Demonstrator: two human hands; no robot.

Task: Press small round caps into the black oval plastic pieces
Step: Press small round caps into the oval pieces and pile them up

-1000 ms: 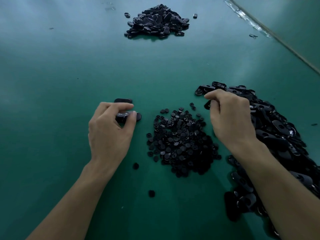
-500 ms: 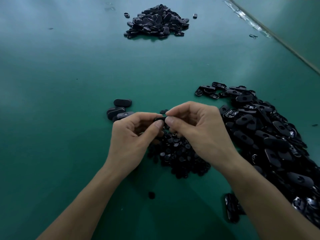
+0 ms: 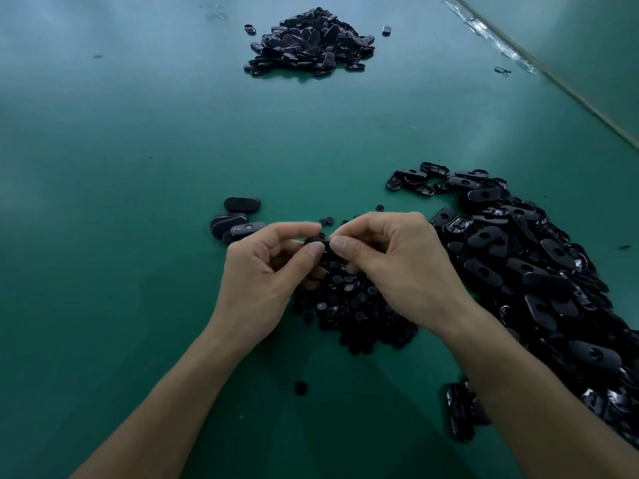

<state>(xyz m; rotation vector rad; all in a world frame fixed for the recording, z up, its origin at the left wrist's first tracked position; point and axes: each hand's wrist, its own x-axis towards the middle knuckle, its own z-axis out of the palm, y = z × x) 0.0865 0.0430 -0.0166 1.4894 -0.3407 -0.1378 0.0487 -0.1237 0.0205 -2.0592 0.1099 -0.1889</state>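
Head view: left hand (image 3: 256,281) and right hand (image 3: 401,267) are both pinching one black oval piece (image 3: 315,240) just above the cap pile (image 3: 356,316).

Two hands, left hand (image 3: 257,288) and right hand (image 3: 404,271), one held oval piece (image 3: 316,240), two heaps of oval pieces, far heap (image 3: 311,43), right heap (image 3: 525,271), one heap of round caps (image 3: 352,312), three separate oval pieces (image 3: 242,204)

hands: left hand (image 3: 257,278) and right hand (image 3: 397,267) pinch 1 black oval piece (image 3: 320,240) together | below: pile of round caps (image 3: 356,312) | right: oval-piece heap (image 3: 539,271) | surface: green table (image 3: 121,167)
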